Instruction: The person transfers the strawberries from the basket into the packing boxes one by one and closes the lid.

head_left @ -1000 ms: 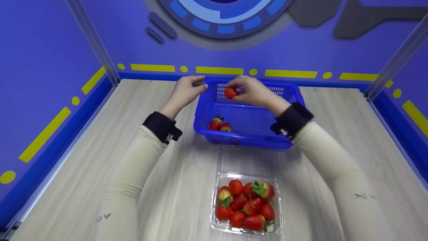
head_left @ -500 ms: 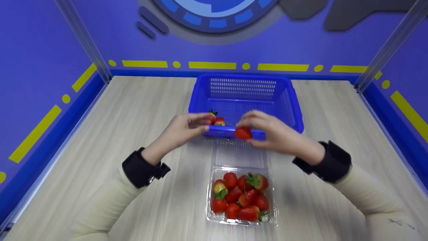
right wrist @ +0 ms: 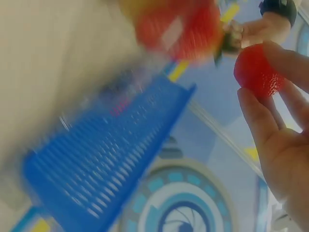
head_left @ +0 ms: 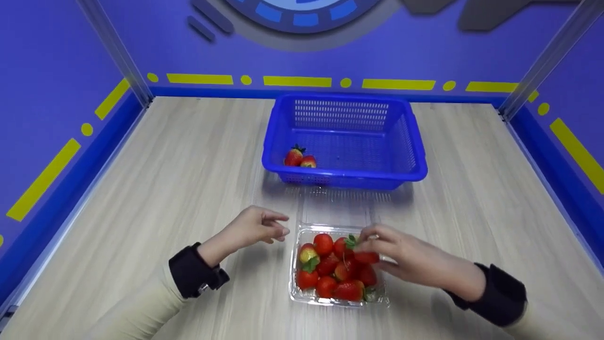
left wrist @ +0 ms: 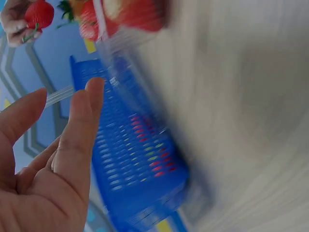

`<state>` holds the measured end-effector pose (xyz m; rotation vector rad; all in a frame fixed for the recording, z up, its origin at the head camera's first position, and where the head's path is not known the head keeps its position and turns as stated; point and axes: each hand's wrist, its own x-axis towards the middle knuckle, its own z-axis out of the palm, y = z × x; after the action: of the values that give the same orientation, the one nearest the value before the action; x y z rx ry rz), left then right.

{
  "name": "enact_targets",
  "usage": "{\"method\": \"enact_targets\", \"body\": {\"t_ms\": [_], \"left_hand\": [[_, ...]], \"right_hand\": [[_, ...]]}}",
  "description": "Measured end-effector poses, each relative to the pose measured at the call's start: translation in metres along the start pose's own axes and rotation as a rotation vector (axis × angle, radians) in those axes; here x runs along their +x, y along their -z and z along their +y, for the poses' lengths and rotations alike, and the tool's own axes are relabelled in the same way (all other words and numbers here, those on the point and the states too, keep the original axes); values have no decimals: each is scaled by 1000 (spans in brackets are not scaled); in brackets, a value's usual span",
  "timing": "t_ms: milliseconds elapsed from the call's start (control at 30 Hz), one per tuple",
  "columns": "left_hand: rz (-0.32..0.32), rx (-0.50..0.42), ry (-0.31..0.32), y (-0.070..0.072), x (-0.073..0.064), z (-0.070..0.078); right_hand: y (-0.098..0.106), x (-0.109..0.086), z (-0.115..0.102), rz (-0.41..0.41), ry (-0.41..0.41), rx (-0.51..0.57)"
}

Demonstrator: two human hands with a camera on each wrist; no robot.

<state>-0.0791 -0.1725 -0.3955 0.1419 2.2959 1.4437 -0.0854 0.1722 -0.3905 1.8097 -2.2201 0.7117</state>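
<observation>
Your right hand (head_left: 401, 257) pinches a glossy red, rounded strawberry (right wrist: 257, 71) over the clear plastic punnet's (head_left: 293, 279) right side; your left hand (head_left: 250, 230), fingers loosely parted, holds nothing. Expect light, soft, easily bruised fruit: cradle its broad sides, never squeezing.

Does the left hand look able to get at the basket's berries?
Probably yes: the left hand holds nothing and the basket is open above the berries, though its near wall stands between.
</observation>
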Motion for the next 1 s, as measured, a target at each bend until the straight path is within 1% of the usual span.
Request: {"method": "enact_targets", "body": {"t_ms": [67, 133, 267, 333, 467, 600, 667, 833, 900, 1000], "left_hand": [[-25, -21, 35, -5, 0, -6], [-49, -42, 52, -9, 1, -11], [-86, -79, 56, -17, 3, -18], [-93, -101, 56, -19, 3, -20], [-99, -122, 60, -23, 5, -22], [-112, -113, 67, -27, 8, -25], [-120, -128, 75, -29, 9, -26], [-134, -197, 116, -31, 11, -26], [-130, -208, 129, -31, 11, -26], [-122, -221, 133, -31, 11, -26]], "right_hand": [[-6, -7, -5, -27, -1, -1], [-11, -13, -8, -49, -9, -1], [-18, -20, -12, -87, -60, -18], [-20, -21, -13, -97, -80, -28], [-21, -21, -16, -121, -107, -59], [-19, -18, -20, -182, -133, -81], [-19, -16, -22, -208, -138, -91], [-18, -12, -24, -217, -110, -140], [-18, -12, -24, -216, -105, -151], [-17, -11, -25, -237, -125, -132]]}}
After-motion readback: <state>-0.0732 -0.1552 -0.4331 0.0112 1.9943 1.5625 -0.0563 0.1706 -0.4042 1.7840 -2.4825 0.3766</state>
